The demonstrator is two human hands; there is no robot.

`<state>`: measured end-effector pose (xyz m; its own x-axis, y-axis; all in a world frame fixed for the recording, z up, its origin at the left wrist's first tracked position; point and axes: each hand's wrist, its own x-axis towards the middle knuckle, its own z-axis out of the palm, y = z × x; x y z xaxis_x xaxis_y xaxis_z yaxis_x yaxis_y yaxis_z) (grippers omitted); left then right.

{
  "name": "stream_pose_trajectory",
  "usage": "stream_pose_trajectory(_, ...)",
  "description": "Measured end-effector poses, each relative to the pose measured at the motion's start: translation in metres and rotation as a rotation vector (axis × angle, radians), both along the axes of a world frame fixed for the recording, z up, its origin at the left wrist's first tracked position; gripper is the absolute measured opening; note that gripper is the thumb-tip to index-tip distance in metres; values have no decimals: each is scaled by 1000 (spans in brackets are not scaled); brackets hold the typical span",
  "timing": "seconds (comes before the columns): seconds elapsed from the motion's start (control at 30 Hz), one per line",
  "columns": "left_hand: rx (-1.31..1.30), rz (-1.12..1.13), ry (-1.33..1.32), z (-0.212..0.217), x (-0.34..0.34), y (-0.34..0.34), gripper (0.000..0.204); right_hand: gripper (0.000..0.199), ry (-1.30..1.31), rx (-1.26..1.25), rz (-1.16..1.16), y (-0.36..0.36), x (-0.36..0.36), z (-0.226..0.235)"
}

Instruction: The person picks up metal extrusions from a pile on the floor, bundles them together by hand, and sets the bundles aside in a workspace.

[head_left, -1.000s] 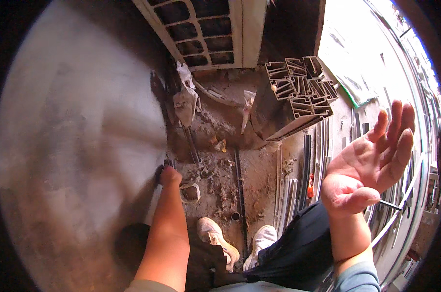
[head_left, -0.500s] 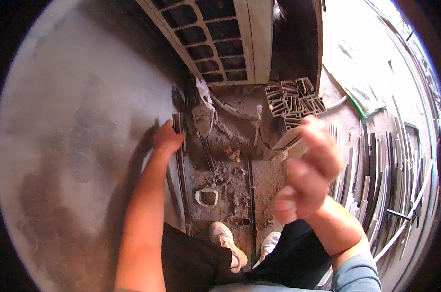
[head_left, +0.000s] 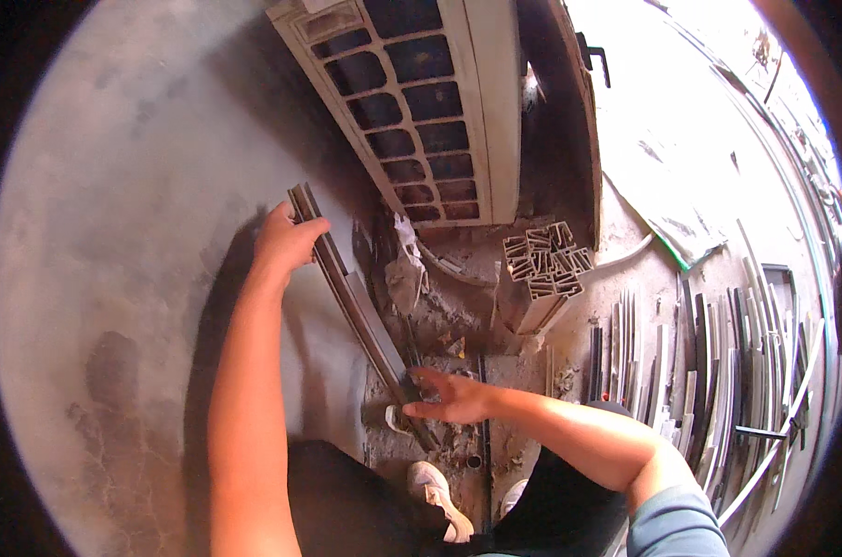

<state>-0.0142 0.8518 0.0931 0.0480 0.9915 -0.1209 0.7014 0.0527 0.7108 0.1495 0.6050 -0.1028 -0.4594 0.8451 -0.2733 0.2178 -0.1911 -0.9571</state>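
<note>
A long, narrow grey-brown metal profile [head_left: 360, 311] with lengthwise grooves slants from upper left to lower right in front of me. Close to its upper end, my left hand [head_left: 288, 237] is closed around it, thumb across the front. My right hand [head_left: 449, 395] is at the lower part of the profile, thumb and fingers apart, the tips at its edge; whether they press on it I cannot tell. Below that hand, the profile's lower end reaches down near my shoe [head_left: 437, 492].
A bundle of upright profiles [head_left: 546, 278] stands right of centre beneath a dusty slatted unit [head_left: 421, 121]. Many long strips [head_left: 718, 362] lie on the right. A grey wall-like surface [head_left: 133, 260] fills the left. Debris and a small hole [head_left: 474, 461] mark the floor.
My left hand has moved up and left, tilting the metal profile away from the grey surface. From its raised, blurred position, my right hand has come down to the profile's lower part.
</note>
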Motion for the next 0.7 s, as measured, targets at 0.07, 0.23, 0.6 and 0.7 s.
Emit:
stream_pose_trajectory(0.07,-15,10,-33,11,-2,-5,28,84,98,-116,51,5,4,19)
stream_pose_trajectory(0.23,41,104,-195,6,-15,-8,43,70,445,-194,-23,2,8,24)
stream_pose_trajectory(0.6,-216,111,-622,-70,4,-105,50,55,502,-100,-99,17,30,44)
stream_pose_trajectory(0.7,-223,-8,-610,-86,0,-96,31,53,465,-95,-193,15,30,23)
